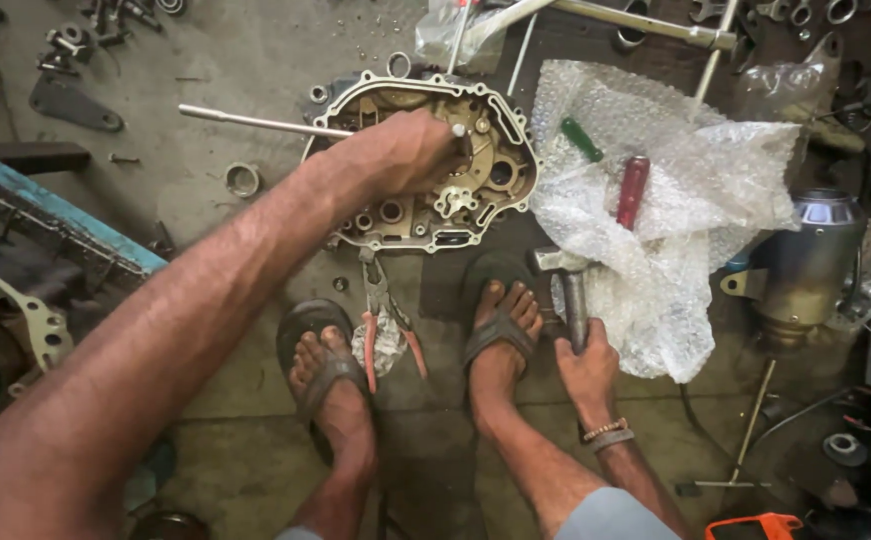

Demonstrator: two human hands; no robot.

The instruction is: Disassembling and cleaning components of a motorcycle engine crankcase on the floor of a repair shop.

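An open metal engine case [501,125] lies flat on the workshop floor, its inside showing several round bores and a small gear. My left hand [406,152] reaches across it and is closed around a thin metal rod [256,122] that sticks out to the left; the rod's tip sits inside the case. My right hand [584,365] grips the handle of a hammer [568,280], whose steel head rests low beside my right foot. Both feet in sandals stand just in front of the case.
Red-handled pliers [381,320] lie between my feet. Crumpled bubble wrap [676,200] at right carries a green-handled and a red-handled tool. A metal cylinder part [816,260] sits further right. Bearings, bolts and rods are scattered at top; a blue-edged frame [46,215] is at left.
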